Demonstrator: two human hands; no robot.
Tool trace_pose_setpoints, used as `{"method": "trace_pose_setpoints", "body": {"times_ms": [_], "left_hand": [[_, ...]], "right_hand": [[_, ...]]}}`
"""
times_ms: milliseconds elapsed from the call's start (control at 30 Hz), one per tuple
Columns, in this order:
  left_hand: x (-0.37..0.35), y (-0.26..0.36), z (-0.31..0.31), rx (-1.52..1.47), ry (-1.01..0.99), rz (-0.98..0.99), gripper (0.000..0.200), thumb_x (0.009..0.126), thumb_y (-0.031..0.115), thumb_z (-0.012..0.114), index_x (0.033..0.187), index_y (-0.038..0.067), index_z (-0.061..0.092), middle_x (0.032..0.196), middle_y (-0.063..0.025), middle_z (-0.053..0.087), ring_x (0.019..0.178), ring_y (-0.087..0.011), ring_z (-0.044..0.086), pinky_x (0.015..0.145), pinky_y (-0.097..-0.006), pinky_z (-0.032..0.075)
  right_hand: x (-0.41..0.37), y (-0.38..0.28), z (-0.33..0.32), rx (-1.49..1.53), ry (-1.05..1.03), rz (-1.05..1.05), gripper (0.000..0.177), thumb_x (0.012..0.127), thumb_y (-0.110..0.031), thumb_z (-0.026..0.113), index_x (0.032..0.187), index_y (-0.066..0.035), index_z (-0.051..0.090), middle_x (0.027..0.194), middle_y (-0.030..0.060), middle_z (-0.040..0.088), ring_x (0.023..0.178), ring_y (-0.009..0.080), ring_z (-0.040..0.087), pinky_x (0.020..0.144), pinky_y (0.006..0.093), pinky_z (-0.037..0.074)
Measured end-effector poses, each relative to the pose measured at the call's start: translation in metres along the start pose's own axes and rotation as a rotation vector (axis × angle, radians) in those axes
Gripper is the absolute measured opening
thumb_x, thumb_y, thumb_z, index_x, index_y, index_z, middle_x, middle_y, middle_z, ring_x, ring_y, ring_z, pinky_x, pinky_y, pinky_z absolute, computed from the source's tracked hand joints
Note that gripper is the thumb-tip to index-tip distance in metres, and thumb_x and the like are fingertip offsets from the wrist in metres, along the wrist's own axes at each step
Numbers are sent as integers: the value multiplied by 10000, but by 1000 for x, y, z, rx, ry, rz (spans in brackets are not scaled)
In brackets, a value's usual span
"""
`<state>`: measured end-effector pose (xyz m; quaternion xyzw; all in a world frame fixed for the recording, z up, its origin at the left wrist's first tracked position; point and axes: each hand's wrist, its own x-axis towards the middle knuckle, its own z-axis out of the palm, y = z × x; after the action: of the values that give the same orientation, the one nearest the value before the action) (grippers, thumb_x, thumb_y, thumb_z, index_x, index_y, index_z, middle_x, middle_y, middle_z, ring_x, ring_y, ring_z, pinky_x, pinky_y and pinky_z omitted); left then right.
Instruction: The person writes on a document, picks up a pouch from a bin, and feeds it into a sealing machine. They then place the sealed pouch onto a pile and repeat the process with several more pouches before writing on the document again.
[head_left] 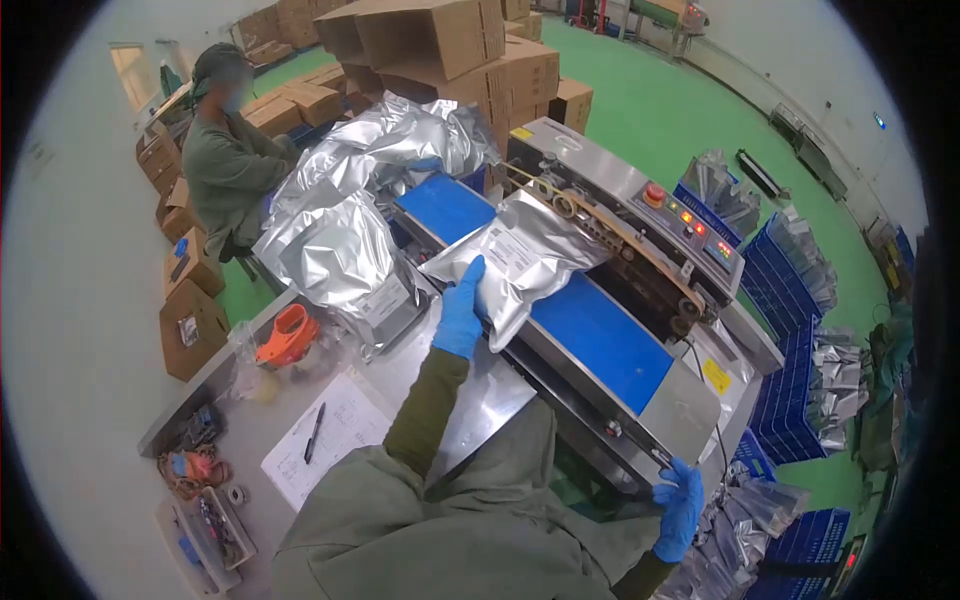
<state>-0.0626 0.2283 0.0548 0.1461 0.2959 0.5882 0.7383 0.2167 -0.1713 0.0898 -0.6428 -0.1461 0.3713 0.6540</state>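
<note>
A silver foil bag (525, 255) with a printed white label lies tilted across the blue conveyor belt (610, 340) of a sealing machine (630, 200). My left hand (461, 315), in a blue glove, grips the bag's near left edge; some of its fingers are hidden. In another blue glove, my right hand (680, 508) is held low by the conveyor's right end, fingers apart and nothing visible in them. Below and beside it are silver bags (735, 530). A big heap of foil bags (340, 250) sits left of the belt.
On the metal table lie paper with a pen (315, 433), an orange tape dispenser (288, 335) and a small bin of tools (215, 530). Blue crates (785, 400) with foil bags stand right. Cardboard boxes (430, 40) are stacked behind. A co-worker (225, 165) is at the left.
</note>
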Motion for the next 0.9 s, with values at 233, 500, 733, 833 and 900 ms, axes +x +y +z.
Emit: {"method": "trace_pose_setpoints", "body": {"times_ms": [233, 500, 733, 833, 900], "left_hand": [[62, 59, -22, -9, -33, 65, 420, 750, 149, 728, 1099, -10, 557, 1001, -108, 625, 846, -229, 636, 738, -338, 540], [131, 112, -31, 78, 85, 396, 510, 699, 96, 760, 1118, -58, 513, 1014, -127, 590, 862, -243, 606, 748, -315, 512], [57, 174, 67, 794, 358, 1348, 418, 745, 145, 739, 1014, -67, 499, 942, -94, 542, 880, -150, 506, 753, -267, 440], [74, 239, 113, 315, 111, 1342, 456, 754, 161, 731, 1042, -63, 458, 992, -114, 511, 895, -176, 477, 790, -304, 412], [112, 299, 128, 232, 71, 1275, 553, 745, 154, 735, 1128, -69, 405, 1081, -142, 485, 951, -198, 456, 853, -338, 399]], "right_hand": [[-7, 6, -1, 27, -66, -4, 471, 941, -404, 443, 1105, 16, 577, 855, 95, 621, 605, 149, 570, 506, 240, 440], [-13, -4, 17, -54, 14, -68, 415, 922, -337, 454, 1070, 29, 582, 798, 114, 620, 559, 185, 584, 501, 261, 470], [-18, -14, 39, -13, -13, 108, 374, 942, -336, 473, 1070, 7, 550, 807, 76, 578, 620, 94, 518, 522, 218, 418], [-12, -12, 40, -41, -38, 146, 425, 941, -350, 465, 1141, 20, 524, 833, 90, 567, 644, 121, 514, 560, 233, 416], [-9, -7, 40, -53, 2, 184, 428, 941, -346, 465, 1154, 19, 534, 805, 73, 564, 615, 116, 503, 541, 224, 406]]}}
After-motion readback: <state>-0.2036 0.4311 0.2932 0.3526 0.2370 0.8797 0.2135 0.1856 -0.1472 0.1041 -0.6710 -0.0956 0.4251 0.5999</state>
